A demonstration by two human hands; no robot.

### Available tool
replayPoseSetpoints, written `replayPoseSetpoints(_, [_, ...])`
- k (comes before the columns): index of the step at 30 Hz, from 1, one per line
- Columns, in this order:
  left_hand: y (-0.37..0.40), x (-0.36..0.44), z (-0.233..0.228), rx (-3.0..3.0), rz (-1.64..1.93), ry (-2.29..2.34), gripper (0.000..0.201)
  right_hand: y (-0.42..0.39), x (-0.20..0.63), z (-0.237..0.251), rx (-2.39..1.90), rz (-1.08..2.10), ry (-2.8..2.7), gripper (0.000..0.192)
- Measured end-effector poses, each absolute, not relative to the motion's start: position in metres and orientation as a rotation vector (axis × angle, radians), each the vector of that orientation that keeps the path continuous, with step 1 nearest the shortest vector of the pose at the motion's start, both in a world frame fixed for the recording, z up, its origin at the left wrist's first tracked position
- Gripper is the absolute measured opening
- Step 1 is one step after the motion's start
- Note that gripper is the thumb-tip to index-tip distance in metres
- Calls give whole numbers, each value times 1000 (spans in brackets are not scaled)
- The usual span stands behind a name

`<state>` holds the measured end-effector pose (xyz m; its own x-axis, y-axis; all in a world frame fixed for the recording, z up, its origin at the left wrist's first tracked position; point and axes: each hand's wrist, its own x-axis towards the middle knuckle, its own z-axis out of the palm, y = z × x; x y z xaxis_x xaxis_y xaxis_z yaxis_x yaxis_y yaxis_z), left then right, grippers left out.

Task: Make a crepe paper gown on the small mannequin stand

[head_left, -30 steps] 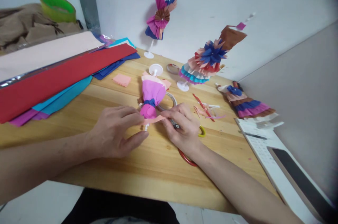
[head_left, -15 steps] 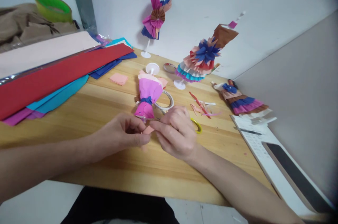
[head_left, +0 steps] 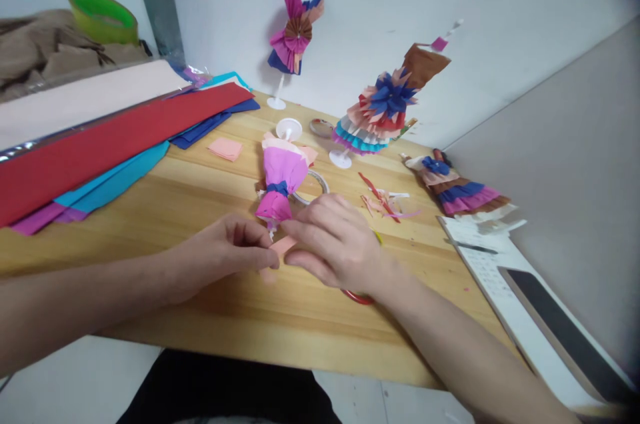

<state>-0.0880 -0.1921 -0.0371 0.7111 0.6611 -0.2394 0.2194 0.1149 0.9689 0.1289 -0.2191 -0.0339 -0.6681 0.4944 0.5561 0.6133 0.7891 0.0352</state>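
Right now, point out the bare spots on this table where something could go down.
Bare wooden table lies between the crepe paper sheets and the left hand, and along the near edge. It is crowded beyond the right hand: paper scraps, tape roll, the dressed figures.

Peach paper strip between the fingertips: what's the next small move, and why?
Probably lift the peach strip to the lying doll's pink lower end. Left hand and right hand pinch it just below that end, and the strip does not appear to touch the doll yet.
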Motion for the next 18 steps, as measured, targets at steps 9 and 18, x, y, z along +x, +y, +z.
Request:
replayPoseSetpoints(9, [-190, -90, -35, 1379, 390, 957, 24, -208, 188, -13, -1434, 399, -2668, 23])
replayPoseSetpoints(18, [-189, -89, -35, 1202, 292, 907, 27, -209, 180, -30, -1516, 458, -2586, 32])
